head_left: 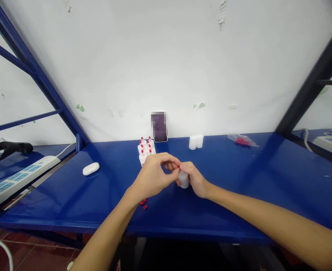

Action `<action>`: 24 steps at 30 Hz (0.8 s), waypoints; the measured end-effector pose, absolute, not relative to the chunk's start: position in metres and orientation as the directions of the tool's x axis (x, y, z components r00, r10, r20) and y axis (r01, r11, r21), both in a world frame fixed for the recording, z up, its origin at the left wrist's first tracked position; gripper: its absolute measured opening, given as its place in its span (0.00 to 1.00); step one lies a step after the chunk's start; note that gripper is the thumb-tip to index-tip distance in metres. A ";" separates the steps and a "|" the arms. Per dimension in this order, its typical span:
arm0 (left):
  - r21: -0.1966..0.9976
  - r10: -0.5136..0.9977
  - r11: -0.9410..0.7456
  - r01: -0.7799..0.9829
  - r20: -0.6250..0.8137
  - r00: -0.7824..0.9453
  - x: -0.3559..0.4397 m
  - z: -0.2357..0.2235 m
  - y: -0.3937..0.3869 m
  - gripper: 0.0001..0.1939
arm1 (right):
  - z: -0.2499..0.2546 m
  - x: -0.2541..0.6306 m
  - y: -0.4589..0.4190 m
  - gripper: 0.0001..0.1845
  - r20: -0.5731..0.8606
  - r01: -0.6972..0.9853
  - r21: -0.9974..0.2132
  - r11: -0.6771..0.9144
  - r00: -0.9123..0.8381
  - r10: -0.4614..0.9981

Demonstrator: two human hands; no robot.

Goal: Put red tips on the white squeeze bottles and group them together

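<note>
My right hand (195, 178) is wrapped round a small white bottle (184, 180) standing just above the blue table (239, 180). My left hand (154, 175) pinches a tiny red cap (178, 166) at the bottle's top; the fingers of both hands meet there. Behind my left hand stands a cluster of several white bottles with red caps (146, 147). A few loose red caps (143, 203) lie on the table under my left wrist.
Two uncapped white bottles (196, 142) stand near the wall. A clear bag of red caps (242, 140) lies at the back right. A phone (159, 127) leans on the wall. A white earbud case (91, 168) and a power strip (16, 178) sit at left.
</note>
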State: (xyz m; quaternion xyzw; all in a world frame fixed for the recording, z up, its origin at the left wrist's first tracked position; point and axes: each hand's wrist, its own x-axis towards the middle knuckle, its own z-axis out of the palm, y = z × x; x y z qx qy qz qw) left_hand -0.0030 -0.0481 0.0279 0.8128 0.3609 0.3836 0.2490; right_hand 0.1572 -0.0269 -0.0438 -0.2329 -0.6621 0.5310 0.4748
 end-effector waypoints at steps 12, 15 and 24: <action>0.550 0.729 -0.670 0.499 0.361 0.581 -0.009 0.056 -0.049 0.08 | -0.035 0.157 -0.032 0.24 0.417 -0.189 -0.909 0.372 -0.456 0.786; 0.609 0.740 -0.637 0.473 0.309 0.598 -0.009 0.053 -0.047 0.07 | -0.036 0.158 -0.032 0.23 0.420 -0.187 -0.907 0.377 -0.463 0.781; 0.710 0.753 -0.563 0.423 0.230 0.617 -0.011 0.055 -0.043 0.06 | -0.039 0.158 -0.032 0.25 0.412 -0.154 -0.909 0.387 -0.477 0.777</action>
